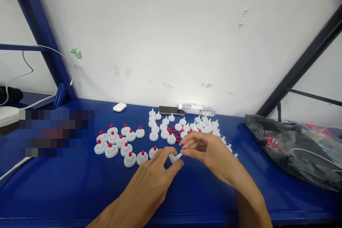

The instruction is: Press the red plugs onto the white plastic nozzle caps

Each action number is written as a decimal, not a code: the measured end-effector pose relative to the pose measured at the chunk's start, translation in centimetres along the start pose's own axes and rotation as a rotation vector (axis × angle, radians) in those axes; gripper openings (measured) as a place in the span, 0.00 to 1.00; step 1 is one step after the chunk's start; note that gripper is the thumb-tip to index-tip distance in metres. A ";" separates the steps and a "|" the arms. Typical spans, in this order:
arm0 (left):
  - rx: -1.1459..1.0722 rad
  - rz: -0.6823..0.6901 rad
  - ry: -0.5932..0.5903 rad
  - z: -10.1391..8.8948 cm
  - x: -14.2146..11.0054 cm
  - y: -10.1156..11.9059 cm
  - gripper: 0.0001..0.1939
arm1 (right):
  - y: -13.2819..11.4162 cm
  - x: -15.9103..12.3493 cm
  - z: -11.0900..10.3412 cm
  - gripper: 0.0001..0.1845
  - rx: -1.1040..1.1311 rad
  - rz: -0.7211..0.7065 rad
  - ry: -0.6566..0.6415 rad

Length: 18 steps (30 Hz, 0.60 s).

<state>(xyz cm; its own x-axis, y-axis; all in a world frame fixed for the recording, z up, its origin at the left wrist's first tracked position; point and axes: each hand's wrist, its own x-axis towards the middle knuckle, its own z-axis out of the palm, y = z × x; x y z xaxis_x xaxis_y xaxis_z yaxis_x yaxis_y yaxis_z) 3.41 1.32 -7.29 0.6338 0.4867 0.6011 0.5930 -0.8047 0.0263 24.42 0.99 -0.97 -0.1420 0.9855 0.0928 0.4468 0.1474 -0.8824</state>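
Note:
My left hand [157, 172] is closed around a white plastic nozzle cap [173, 158], tilted so that its spout points to the right. At the spout's tip, my right hand [210, 149] pinches thumb and fingers together on a small red tip cap [184, 147], mostly hidden by the fingertips. Left of my hands stand several white nozzle caps with red tips [130, 159]. Behind my hands are several white nozzle caps with bare spouts [153, 135], and loose red tip caps [173, 131] lie scattered among them.
Along the wall lie a phone [171, 110], a clear water bottle [197, 109] and a white earbud case [119, 107]. A dark plastic bag [288, 160] with red pieces lies at the right of the blue table [66, 192]. A white cable [16, 166] crosses the left edge.

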 end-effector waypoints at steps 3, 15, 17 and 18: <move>-0.022 0.002 0.027 0.0 0.0 0.1 0.24 | -0.2 -0.1 0.0 0.05 0.004 0.005 -0.016; -0.378 -0.108 0.296 -0.9 0.5 0.6 0.11 | -2.6 -1.4 -0.5 0.12 0.179 -0.035 -0.161; -0.375 -0.106 0.378 -0.8 0.6 0.5 0.11 | -2.4 -1.4 -0.4 0.16 0.182 -0.045 -0.144; -0.361 -0.098 0.398 -0.8 0.6 0.4 0.11 | -2.3 -1.4 -0.4 0.19 0.191 -0.051 -0.135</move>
<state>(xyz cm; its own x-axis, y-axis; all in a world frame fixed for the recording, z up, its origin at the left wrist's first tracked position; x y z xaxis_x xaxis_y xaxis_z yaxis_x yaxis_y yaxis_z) 3.63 0.95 -6.30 0.3057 0.4560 0.8358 0.3872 -0.8615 0.3284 23.98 -0.68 1.08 -0.2826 0.9552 0.0882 0.2625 0.1654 -0.9506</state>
